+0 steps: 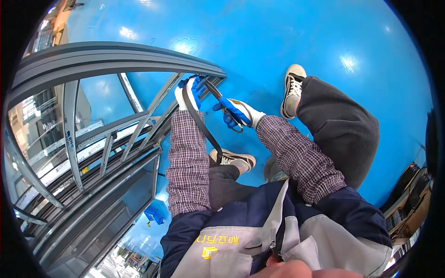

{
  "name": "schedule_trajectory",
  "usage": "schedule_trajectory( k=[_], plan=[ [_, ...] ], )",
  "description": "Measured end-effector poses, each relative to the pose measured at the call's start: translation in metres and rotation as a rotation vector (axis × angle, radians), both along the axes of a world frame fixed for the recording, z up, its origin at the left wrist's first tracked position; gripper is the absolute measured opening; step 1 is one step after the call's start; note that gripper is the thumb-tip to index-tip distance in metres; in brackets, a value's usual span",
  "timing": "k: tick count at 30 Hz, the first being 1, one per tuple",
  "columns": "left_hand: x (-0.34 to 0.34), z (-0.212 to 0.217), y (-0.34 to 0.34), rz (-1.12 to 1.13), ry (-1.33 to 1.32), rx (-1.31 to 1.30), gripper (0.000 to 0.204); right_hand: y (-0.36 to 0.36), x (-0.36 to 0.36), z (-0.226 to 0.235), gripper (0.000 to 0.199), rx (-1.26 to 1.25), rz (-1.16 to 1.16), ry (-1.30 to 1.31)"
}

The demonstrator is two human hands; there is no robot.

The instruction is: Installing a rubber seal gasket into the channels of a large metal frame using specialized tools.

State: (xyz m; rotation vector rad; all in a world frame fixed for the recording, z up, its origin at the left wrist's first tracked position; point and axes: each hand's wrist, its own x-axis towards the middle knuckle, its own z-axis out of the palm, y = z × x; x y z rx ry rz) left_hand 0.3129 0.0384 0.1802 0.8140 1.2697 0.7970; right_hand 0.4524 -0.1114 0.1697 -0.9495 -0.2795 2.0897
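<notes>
My left hand [189,95], in a blue and white glove, is closed at the corner end of a dark grey metal frame [120,60]. It grips a flat black strip [204,129], probably rubber, which loops over the glove and hangs down past my sleeve towards my shoe. In my right hand [237,112], gloved alike, is a pair of scissors [212,89]. Their blades point up and left, close beside the left fingers and the frame's end. The fingers partly hide the handles, and whether the blades touch the strip cannot be made out.
More frames [116,185] with crossbars and glass stand stacked at the left. A small blue object [154,214] lies on the glossy blue floor [250,41] below them. Cartons with dark coiled material [408,194] stand at the right edge. My shoes [293,90] are planted apart.
</notes>
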Motion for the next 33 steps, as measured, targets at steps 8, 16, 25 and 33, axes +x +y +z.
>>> schedule_trajectory(
  k=[8, 16, 25, 33],
  plan=[
    [-0.019, -0.018, 0.011, -0.093, -0.244, -0.065, 0.029, 0.005, -0.003, -0.001, 0.060, 0.018, -0.027, 0.024],
    [-0.004, -0.003, 0.003, -0.272, 0.166, 0.136, 0.029, 0.003, -0.005, -0.006, 0.065, 0.054, -0.050, 0.035],
    [-0.023, -0.009, 0.012, -0.335, 0.061, 0.157, 0.027, 0.004, -0.010, -0.003, 0.061, 0.050, -0.058, 0.071],
    [-0.026, -0.025, 0.006, -0.200, -0.097, -0.006, 0.029, 0.001, -0.009, -0.009, 0.050, -0.026, -0.087, 0.000]
  ],
)
